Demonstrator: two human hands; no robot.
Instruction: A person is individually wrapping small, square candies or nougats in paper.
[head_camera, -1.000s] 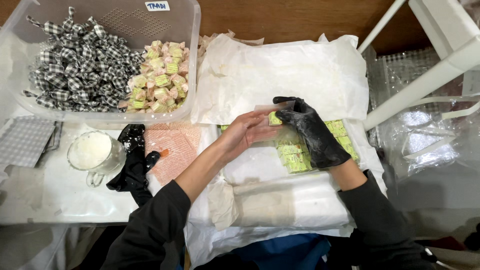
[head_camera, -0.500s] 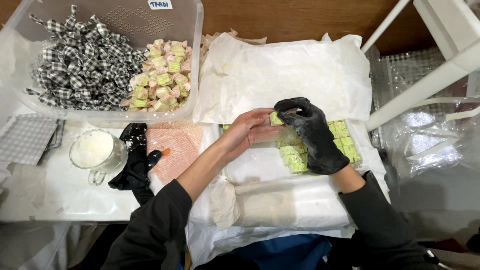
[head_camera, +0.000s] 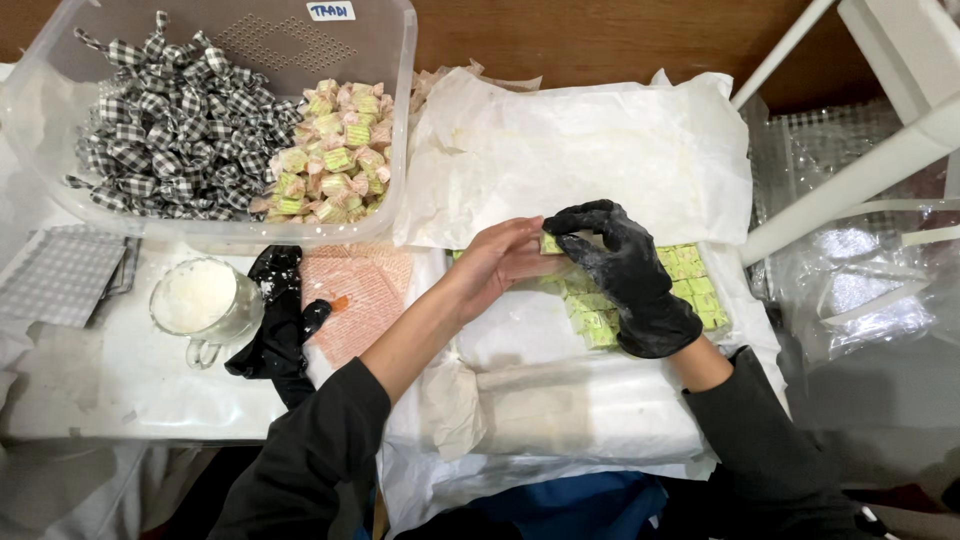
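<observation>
left hand (head_camera: 500, 262) bare, right hand (head_camera: 625, 275) in black glove dusted with white powder. both hands meet over a block of pale green cubes (head_camera: 690, 275) lying on white paper (head_camera: 570, 150) on the desk (head_camera: 120, 370). fingertips of both pinch one green piece (head_camera: 551, 243) at the block's upper left edge; the right hand covers much of the block. a second wrapped slab (head_camera: 590, 410) lies just below, nearer the person. clear bin (head_camera: 395, 60) at upper left holds checked twist-wrapped sweets (head_camera: 160, 130) beside pink-green wrapped ones (head_camera: 335, 150). below the bin: a glass mug of white powder (head_camera: 195, 300), a spare black glove (head_camera: 275, 320), a pink sheet (head_camera: 360, 295), checked wrappers (head_camera: 55, 275) at far left.
</observation>
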